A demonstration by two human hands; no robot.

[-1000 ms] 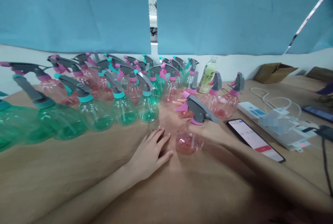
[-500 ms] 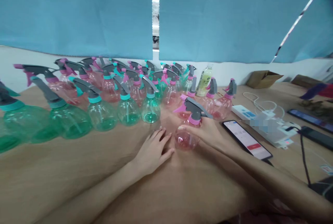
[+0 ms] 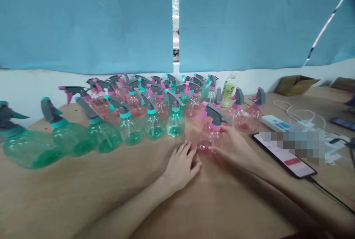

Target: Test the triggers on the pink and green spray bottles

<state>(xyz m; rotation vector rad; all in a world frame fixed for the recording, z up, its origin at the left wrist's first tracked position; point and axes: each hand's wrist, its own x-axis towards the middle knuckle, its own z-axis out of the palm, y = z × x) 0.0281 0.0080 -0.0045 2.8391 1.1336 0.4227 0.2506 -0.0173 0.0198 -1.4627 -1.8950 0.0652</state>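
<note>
My right hand (image 3: 235, 146) is closed around the right side of a pink spray bottle (image 3: 205, 141) with a grey and pink trigger head. Its thumb lies across the lower body, and the other fingers are partly hidden behind. The bottle stands upright on the table. Just left of it, my left hand (image 3: 181, 165) rests palm down on the tabletop, fingers spread and holding nothing. Nearest beyond that hand is a green spray bottle (image 3: 175, 122), the right end of a front row of green ones.
Several pink and green spray bottles crowd behind the row, including a pink one (image 3: 251, 115) at right. A labelled drink bottle (image 3: 229, 91) stands by the wall. Rightward lie a phone (image 3: 285, 157) with a cable, a white power strip (image 3: 277, 123) and a cardboard box (image 3: 296, 84).
The view has swung left, so everything sits further right and the left-hand green bottles show more fully. My right thumb has slid lower on the pink spray bottle. My left hand stays flat.
</note>
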